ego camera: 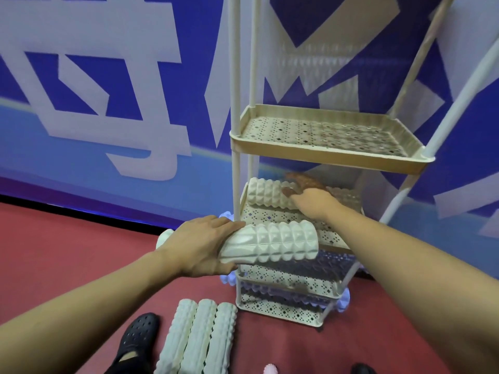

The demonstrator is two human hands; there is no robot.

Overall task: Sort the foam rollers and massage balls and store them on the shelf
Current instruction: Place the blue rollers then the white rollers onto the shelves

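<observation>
A cream tiered shelf (332, 155) stands against the blue wall. My right hand (310, 197) reaches under the upper tier and grips a white ridged foam roller (266, 194) lying on the middle tier (270, 215). My left hand (201, 245) holds a second white foam roller (278, 242) by its left end, level, in front of that middle tier. Three pale green foam rollers (195, 338) lie side by side on the red floor below. Lilac spiky massage balls (343, 299) show around the shelf's lower tiers.
The upper tier's perforated tray (324, 130) holds nothing. A pink spiky ball (270, 369) peeks in at the bottom edge. My black shoe (135, 344) rests left of the green rollers. Another white roller end (164, 236) lies behind my left hand.
</observation>
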